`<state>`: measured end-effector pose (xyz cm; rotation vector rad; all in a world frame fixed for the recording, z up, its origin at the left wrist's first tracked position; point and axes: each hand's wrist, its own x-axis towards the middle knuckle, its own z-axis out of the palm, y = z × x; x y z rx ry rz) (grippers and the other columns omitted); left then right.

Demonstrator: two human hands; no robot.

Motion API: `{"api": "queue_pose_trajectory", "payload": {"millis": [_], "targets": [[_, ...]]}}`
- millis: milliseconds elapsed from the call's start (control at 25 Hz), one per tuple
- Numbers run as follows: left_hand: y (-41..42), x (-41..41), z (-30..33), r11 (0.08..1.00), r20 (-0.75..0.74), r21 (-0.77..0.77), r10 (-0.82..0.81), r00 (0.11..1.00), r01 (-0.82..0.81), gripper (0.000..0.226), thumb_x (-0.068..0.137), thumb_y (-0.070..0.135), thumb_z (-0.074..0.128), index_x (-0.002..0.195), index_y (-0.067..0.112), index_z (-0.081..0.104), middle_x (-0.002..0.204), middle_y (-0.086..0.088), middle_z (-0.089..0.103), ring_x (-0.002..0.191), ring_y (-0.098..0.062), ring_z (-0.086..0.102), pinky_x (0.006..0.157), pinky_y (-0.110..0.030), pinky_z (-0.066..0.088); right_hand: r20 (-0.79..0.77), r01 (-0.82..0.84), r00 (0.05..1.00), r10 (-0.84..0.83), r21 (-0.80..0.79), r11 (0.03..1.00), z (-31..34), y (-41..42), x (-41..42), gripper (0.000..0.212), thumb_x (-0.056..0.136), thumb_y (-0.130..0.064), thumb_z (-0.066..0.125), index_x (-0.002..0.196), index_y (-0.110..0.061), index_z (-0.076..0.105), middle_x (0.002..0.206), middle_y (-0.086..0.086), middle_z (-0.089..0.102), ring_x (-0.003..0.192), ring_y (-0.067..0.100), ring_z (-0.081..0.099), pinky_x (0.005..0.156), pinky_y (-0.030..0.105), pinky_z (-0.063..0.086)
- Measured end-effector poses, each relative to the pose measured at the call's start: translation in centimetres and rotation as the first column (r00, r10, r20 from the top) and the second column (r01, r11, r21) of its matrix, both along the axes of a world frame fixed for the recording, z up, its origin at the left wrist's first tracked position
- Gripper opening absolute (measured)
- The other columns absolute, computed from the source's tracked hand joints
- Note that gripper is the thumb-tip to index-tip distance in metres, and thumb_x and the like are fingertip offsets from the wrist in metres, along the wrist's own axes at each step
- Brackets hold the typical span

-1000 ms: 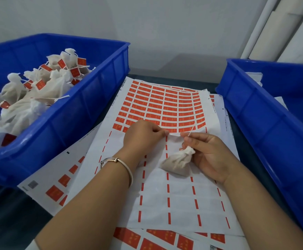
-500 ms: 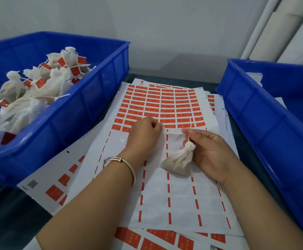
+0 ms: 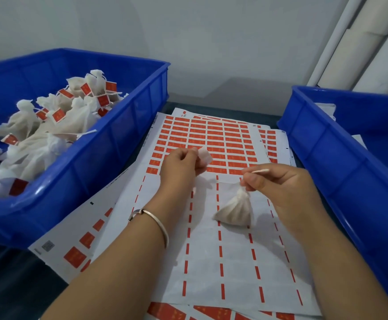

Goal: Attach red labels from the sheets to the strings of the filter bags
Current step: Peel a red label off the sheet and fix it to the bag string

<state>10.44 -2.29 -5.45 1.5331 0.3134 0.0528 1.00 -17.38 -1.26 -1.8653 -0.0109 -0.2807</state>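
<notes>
1. Your left hand (image 3: 181, 163) pinches a peeled label (image 3: 205, 157), pale side showing, above the label sheet (image 3: 211, 144).
2. Your right hand (image 3: 278, 190) pinches the string (image 3: 260, 171) of a filter bag (image 3: 235, 210), which hangs over the sheet's stripped part.
3. The blue bin (image 3: 119, 144) on your left holds labelled bags.

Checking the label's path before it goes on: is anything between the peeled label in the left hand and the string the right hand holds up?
Nothing visible. The label in the left hand and the string pinched by the right hand face each other across open air above the label sheet.
</notes>
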Motion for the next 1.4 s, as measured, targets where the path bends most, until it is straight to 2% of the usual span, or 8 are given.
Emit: {"api": "queue_pose_trajectory", "payload": {"millis": [80,200,320,400,720,880,1240,1400], "targets": [[-0.2,-0.6,0.7,0.986,-0.017,-0.148,-0.086,0.996,0.082,0.02,0.093,0.028,0.055,0.074,0.026,0.062,0.064,0.011,0.068,0.061,-0.007,0.069,0.049,-0.017,0.051,0.042,-0.078,0.996,0.082,-0.074,0.994,0.6,0.7,-0.1,0.013,0.066,-0.045,0.058,0.063,-0.039,0.069,0.075,-0.029,0.069,0.082,-0.009,0.063,0.066,0.0,0.044],[-0.7,-1.8,1.2,0.954,0.031,-0.155,-0.254,0.967,0.256,0.024,0.094,0.025,0.052,0.076,0.017,0.066,0.058,0.005,0.068,0.055,-0.008,0.067,0.046,-0.015,0.048,0.088,-0.143,0.984,0.153,-0.118,0.983,0.5,1.2,0.2,0.012,0.071,-0.043,0.057,0.077,-0.04,0.067,0.076,-0.029,0.069,0.081,-0.006,0.065,0.076,0.003,0.047],[-1.2,-3.0,1.6,0.917,0.068,-0.084,-0.385,0.921,0.389,0.025,0.094,0.025,0.051,0.075,0.018,0.066,0.055,0.008,0.065,0.049,-0.005,0.063,0.045,-0.012,0.045,0.149,-0.053,0.987,0.059,-0.045,0.998,-0.5,1.1,0.5,0.012,0.071,-0.041,0.061,0.082,-0.04,0.066,0.082,-0.035,0.066,0.087,-0.01,0.063,0.074,0.003,0.047],[-1.4,-3.3,1.6,0.89,0.071,-0.059,-0.448,0.891,0.452,0.023,0.095,0.028,0.05,0.082,0.018,0.067,0.065,0.006,0.07,0.061,-0.008,0.068,0.052,-0.014,0.049,0.177,0.04,0.984,-0.033,-0.037,0.999,-1.1,0.9,0.8,0.013,0.069,-0.045,0.062,0.081,-0.043,0.065,0.083,-0.034,0.065,0.088,-0.01,0.061,0.069,0.002,0.046],[-1.6,-3.9,2.0,0.888,-0.017,-0.09,-0.453,0.891,0.45,0.024,0.094,0.031,0.052,0.083,0.021,0.071,0.084,-0.004,0.073,0.092,-0.03,0.067,0.091,-0.044,0.05,0.079,0.153,0.985,-0.156,0.049,0.987,-2.1,0.1,1.2,0.015,0.065,-0.048,0.062,0.08,-0.045,0.064,0.078,-0.043,0.061,0.086,-0.02,0.057,0.063,-0.001,0.045],[-1.7,-4.0,2.0,0.889,-0.053,-0.083,-0.455,0.889,0.45,0.028,0.093,0.034,0.053,0.074,0.025,0.072,0.083,-0.001,0.073,0.092,-0.028,0.067,0.09,-0.042,0.051,0.049,0.185,0.981,-0.187,0.04,0.982,-2.4,-0.1,1.3,0.007,0.072,-0.042,0.066,0.078,-0.044,0.063,0.076,-0.039,0.061,0.082,-0.009,0.063,0.07,0.009,0.047],[-1.6,-3.7,2.0,0.885,-0.064,-0.083,-0.464,0.884,0.458,0.03,0.09,0.036,0.056,0.066,0.034,0.073,0.084,0.002,0.073,0.092,-0.027,0.066,0.09,-0.04,0.051,0.061,0.211,0.976,-0.211,0.003,0.977,-2.5,-0.2,1.5,0.011,0.079,-0.037,0.067,0.077,-0.046,0.061,0.07,-0.041,0.058,0.076,-0.016,0.06,0.066,0.007,0.046],[-1.5,-3.9,2.2,0.867,-0.031,-0.096,-0.493,0.869,0.489,0.029,0.089,0.035,0.058,0.064,0.032,0.073,0.08,0.007,0.073,0.07,-0.011,0.068,0.07,-0.027,0.052,0.062,0.21,0.976,-0.21,0.012,0.978,-2.3,-0.2,1.4,0.009,0.074,-0.042,0.066,0.078,-0.048,0.06,0.075,-0.041,0.058,0.077,-0.012,0.061,0.066,0.006,0.047]]}}
